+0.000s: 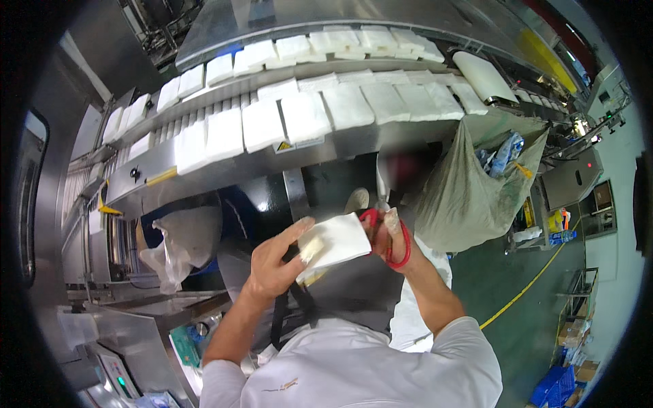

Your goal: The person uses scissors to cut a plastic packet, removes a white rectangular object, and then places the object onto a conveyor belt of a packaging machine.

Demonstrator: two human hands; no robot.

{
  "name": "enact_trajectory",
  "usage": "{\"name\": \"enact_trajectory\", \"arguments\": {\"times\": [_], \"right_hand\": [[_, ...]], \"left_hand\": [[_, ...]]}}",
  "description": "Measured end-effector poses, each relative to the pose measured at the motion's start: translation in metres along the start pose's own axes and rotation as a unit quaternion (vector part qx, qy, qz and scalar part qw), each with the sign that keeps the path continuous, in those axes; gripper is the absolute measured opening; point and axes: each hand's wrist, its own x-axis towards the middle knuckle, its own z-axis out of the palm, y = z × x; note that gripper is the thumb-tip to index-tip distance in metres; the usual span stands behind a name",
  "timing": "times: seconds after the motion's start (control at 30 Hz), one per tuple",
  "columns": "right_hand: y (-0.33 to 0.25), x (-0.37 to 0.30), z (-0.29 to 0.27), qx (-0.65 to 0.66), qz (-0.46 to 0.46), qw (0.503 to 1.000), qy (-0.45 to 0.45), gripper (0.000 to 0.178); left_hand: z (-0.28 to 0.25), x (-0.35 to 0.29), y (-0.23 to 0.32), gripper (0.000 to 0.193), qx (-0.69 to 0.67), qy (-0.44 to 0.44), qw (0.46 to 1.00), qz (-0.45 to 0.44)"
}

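Observation:
A white folded stack of soft sheets (pixel 345 239) is tilted in front of my body. My left hand (pixel 275 262) grips its left end, thumb on top and fingers along the far edge. A pale yellowish patch, blurred, shows by that thumb. My right hand (pixel 393 243) is closed at the red-handled scissors (pixel 407 251), whose handle loops go around its fingers. The blades point away from me toward the conveyor. The stack's right edge meets the scissors and right fingers; whether those fingers also grip it is hidden. A whitish covering wraps one right fingertip.
Two conveyor lanes (pixel 160 178) run across ahead, bearing rows of white stacks (pixel 347 105). A greenish cloth bag (pixel 452 197) with blue wrappers hangs at right. A clear plastic bag (pixel 178 238) hangs at left. Steel machinery (pixel 139 319) stands near left; a yellow line (pixel 527 289) marks the floor.

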Motion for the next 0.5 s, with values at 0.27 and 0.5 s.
{"name": "enact_trajectory", "arguments": {"times": [0.27,0.5], "right_hand": [[-0.018,-0.009,0.082,-0.134,-0.089,0.986,0.037,0.052],[-0.007,-0.009,0.101,-0.176,-0.149,0.973,0.027,0.056]], "left_hand": [[-0.010,-0.015,0.013,0.058,-0.274,0.106,0.935,-0.200],[-0.012,-0.024,0.024,0.077,-0.575,0.104,0.740,-0.334]]}}
